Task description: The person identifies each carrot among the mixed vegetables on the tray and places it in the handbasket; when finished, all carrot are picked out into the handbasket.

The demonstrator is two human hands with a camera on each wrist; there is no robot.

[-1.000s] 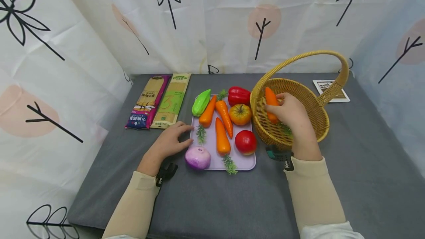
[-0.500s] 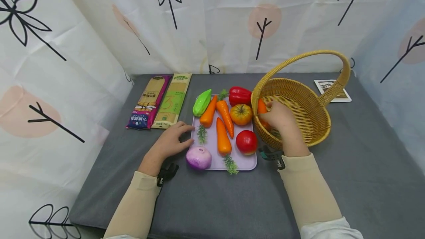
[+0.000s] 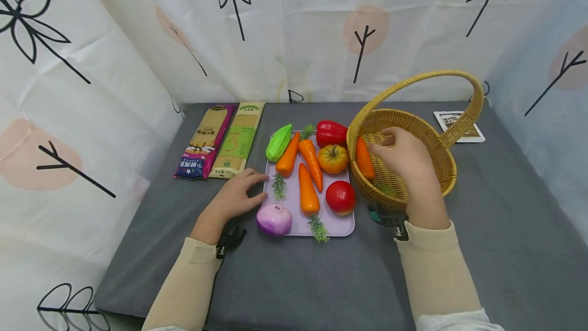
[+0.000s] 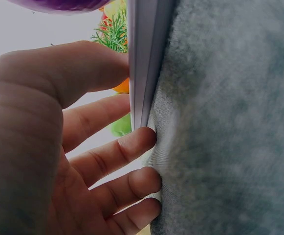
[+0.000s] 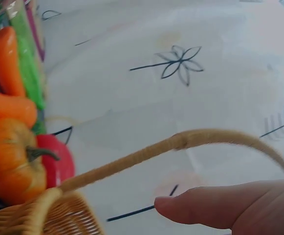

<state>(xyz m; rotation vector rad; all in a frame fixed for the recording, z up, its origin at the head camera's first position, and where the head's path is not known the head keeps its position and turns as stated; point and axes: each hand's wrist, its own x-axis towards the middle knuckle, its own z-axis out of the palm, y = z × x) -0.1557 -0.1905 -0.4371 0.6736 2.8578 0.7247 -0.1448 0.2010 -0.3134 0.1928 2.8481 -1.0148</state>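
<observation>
My left hand (image 3: 236, 194) rests at the left edge of a lilac tray (image 3: 294, 229). In the left wrist view, its thumb and forefinger touch the tray's rim (image 4: 141, 73) while the other fingertips meet the grey cloth. Inside the wicker basket (image 3: 434, 167), a carrot (image 3: 364, 160) leans against the left wall, its green top low in the basket. My right hand (image 3: 404, 155) is over the basket just right of that carrot, holding nothing visible. The right wrist view shows its thumb (image 5: 195, 205) straight; its other fingers are out of sight there.
The tray bears several carrots (image 3: 309, 190), a purple onion (image 3: 274, 219), a tomato (image 3: 340, 197), a small pumpkin (image 3: 333, 159), a red pepper (image 3: 331, 133) and a green pepper (image 3: 278, 143). Noodle packs (image 3: 236, 139) lie back left. The basket's tall handle (image 3: 422, 78) arches over; a white-framed card (image 3: 466, 134) lies behind.
My right hand carried the carrot left to the basket's wall and let it go, then moved back right. My left hand has stayed at the tray.
</observation>
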